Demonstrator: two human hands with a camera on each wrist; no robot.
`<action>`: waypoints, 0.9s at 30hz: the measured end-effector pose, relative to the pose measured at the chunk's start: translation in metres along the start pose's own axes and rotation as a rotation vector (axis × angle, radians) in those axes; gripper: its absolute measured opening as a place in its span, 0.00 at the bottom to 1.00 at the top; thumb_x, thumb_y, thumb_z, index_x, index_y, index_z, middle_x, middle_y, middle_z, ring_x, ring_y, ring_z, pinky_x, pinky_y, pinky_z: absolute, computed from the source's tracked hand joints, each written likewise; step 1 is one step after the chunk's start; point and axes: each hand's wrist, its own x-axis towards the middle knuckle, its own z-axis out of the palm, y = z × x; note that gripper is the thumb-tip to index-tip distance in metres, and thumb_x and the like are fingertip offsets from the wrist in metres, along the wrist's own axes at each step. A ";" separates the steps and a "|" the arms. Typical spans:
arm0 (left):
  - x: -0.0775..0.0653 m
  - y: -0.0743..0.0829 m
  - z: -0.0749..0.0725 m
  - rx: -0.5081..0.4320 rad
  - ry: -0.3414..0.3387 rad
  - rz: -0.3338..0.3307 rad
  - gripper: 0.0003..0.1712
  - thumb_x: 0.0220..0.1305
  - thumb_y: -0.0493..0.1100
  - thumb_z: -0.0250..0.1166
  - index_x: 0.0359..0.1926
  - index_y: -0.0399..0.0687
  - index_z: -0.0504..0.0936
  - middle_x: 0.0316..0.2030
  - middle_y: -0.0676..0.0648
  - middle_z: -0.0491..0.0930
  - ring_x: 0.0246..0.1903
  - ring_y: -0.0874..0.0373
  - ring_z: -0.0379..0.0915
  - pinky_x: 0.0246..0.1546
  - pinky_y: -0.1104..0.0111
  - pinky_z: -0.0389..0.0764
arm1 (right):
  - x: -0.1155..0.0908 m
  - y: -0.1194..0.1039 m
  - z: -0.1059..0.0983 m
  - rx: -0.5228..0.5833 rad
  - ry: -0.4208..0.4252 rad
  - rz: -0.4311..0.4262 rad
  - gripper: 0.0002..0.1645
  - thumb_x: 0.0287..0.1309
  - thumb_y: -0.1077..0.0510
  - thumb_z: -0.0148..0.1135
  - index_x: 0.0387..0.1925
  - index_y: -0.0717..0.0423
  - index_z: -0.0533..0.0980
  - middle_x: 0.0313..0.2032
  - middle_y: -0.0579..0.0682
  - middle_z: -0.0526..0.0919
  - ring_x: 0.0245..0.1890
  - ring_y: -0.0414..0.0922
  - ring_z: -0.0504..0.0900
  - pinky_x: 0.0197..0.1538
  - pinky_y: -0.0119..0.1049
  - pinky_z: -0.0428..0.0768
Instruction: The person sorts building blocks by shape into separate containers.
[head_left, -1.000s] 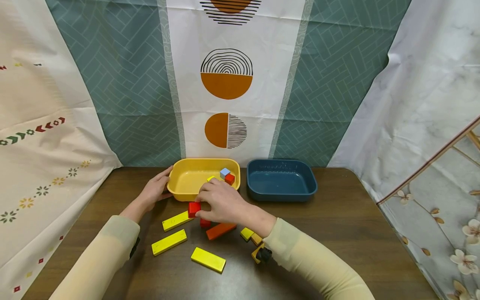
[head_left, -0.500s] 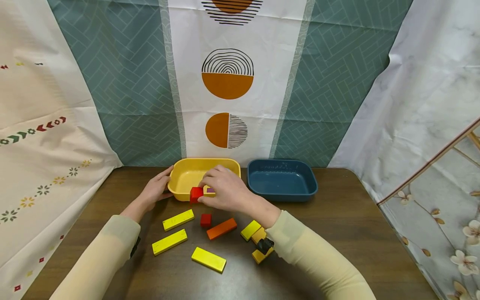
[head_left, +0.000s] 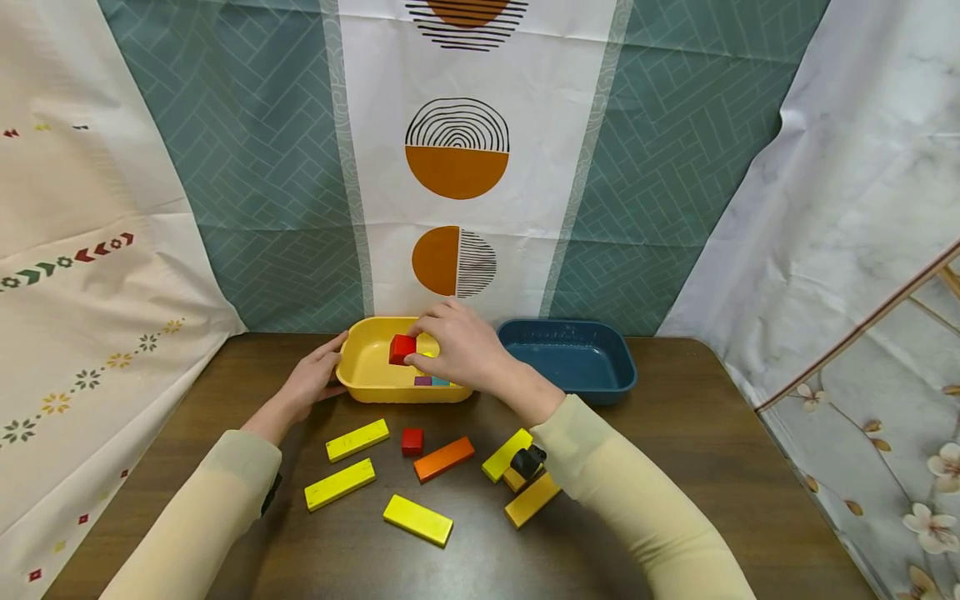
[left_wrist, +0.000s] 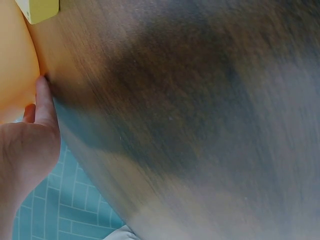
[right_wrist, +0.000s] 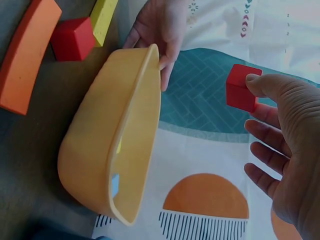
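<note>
My right hand [head_left: 463, 346] pinches a red cube [head_left: 402, 350] between thumb and fingers, above the yellow bin [head_left: 375, 393]. In the right wrist view the held cube [right_wrist: 242, 89] hangs apart from the bin wall, and the other fingers are loosely spread. My left hand [head_left: 309, 383] touches the left end of the bin with its fingers extended; in the left wrist view the left hand [left_wrist: 37, 135] lies against the bin's outer side. Inside the bin are a purple block [head_left: 423, 381] and a blue one [head_left: 440, 382], partly hidden by the right hand.
A dark blue bin [head_left: 562, 392] stands to the right. In front lie another red cube [head_left: 412, 442], an orange block [head_left: 443, 459], yellow blocks [head_left: 340, 485] and, under the right wrist, an amber block [head_left: 532, 500]. A patterned cloth [head_left: 457, 167] hangs behind the table.
My right hand has lifted the red cube from the table near the other red cube, up and away over the yellow bin. The left hand has stayed at the bin's end.
</note>
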 end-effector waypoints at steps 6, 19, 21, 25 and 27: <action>0.000 0.000 0.000 0.002 0.004 -0.004 0.33 0.82 0.47 0.42 0.83 0.62 0.47 0.80 0.42 0.46 0.67 0.39 0.64 0.62 0.46 0.73 | 0.010 0.004 0.001 0.013 0.009 0.014 0.19 0.61 0.42 0.71 0.47 0.47 0.86 0.48 0.44 0.84 0.50 0.44 0.71 0.49 0.34 0.73; 0.000 0.001 0.001 -0.009 0.003 -0.004 0.34 0.82 0.45 0.42 0.83 0.60 0.47 0.80 0.41 0.46 0.69 0.37 0.63 0.62 0.46 0.73 | 0.027 0.012 0.007 0.008 -0.027 0.096 0.19 0.63 0.40 0.69 0.48 0.47 0.85 0.49 0.43 0.83 0.51 0.44 0.70 0.52 0.35 0.72; 0.000 0.002 0.001 -0.013 0.003 -0.004 0.34 0.81 0.45 0.42 0.83 0.60 0.47 0.80 0.42 0.46 0.69 0.37 0.63 0.62 0.46 0.73 | 0.028 0.013 0.009 0.001 -0.034 0.108 0.20 0.63 0.40 0.69 0.48 0.46 0.85 0.50 0.43 0.83 0.51 0.44 0.70 0.51 0.35 0.72; 0.000 0.002 0.001 -0.018 0.004 -0.009 0.33 0.81 0.45 0.42 0.83 0.60 0.47 0.80 0.42 0.46 0.69 0.36 0.62 0.62 0.46 0.73 | 0.031 0.015 0.016 -0.007 -0.045 0.132 0.20 0.63 0.39 0.69 0.49 0.45 0.85 0.50 0.43 0.83 0.51 0.44 0.69 0.50 0.35 0.72; 0.000 0.001 0.001 -0.018 0.005 -0.012 0.33 0.82 0.45 0.41 0.83 0.61 0.47 0.80 0.42 0.46 0.69 0.36 0.62 0.62 0.46 0.73 | 0.032 0.015 0.020 -0.012 -0.054 0.146 0.20 0.63 0.39 0.69 0.49 0.45 0.85 0.51 0.42 0.83 0.50 0.43 0.69 0.50 0.36 0.73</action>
